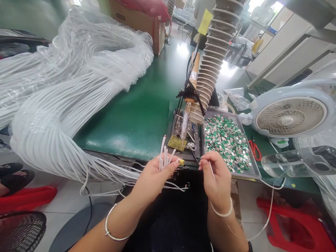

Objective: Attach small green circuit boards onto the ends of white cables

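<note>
My left hand is shut on several white cables, their stripped ends pointing up, and a small yellow piece sits just past its fingertips. My right hand pinches a thin white wire between finger and thumb, close to the edge of a metal tray full of small green-and-silver pieces. Beyond both hands, a soldering iron hangs tip down in a black clamp, over a yellow sponge. A large bundle of white cables in clear plastic runs in from the left.
A ribbed white hose rises behind the iron on the green bench mat. A white fan stands to the right, with red-handled pliers near it. A cardboard box sits behind; a red stool is below right.
</note>
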A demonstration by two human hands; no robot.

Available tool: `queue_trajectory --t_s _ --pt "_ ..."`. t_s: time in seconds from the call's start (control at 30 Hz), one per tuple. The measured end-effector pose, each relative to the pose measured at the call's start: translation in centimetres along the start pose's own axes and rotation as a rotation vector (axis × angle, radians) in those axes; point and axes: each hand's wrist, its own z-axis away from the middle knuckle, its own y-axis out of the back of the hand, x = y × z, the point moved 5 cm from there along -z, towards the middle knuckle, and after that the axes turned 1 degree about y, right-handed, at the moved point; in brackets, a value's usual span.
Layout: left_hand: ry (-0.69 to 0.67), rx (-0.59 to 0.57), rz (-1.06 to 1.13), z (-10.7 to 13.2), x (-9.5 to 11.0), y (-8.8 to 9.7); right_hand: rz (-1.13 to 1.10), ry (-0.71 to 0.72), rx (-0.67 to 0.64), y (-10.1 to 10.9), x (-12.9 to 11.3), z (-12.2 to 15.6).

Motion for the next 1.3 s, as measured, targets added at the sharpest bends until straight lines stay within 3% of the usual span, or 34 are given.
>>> queue_trajectory --t_s 0.33,0.6,0.9,1.03,1.17,1.3 --pt "-0.130 -0.006 -0.016 0.3 1.2 -0.6 -0.157 -0.077 -0.035 -3.3 -0.4 0.6" --pt "-0.138 -0.009 -0.025 0.4 2.6 -1.3 -0.195 -0.120 -0.031 -3.6 -0.3 0.5" --pt "-0.153 0.015 -0.050 0.4 2.0 -1.0 -0.199 -0.138 -0.038 -3.8 0.1 0.6" --pt "-0.149 0.006 -0.013 0.4 2.1 -1.1 -0.149 -0.038 -0.022 -3.6 -0.3 0.8" --pt "-0.127 0.055 -0.024 0.3 2.2 -1.0 -0.073 0.160 0.125 -2.9 -0.6 1.3" --pt "-0.125 0.090 -0.048 0.1 2.2 -0.9 -0.167 0.210 0.247 -2.4 -0.3 1.9"
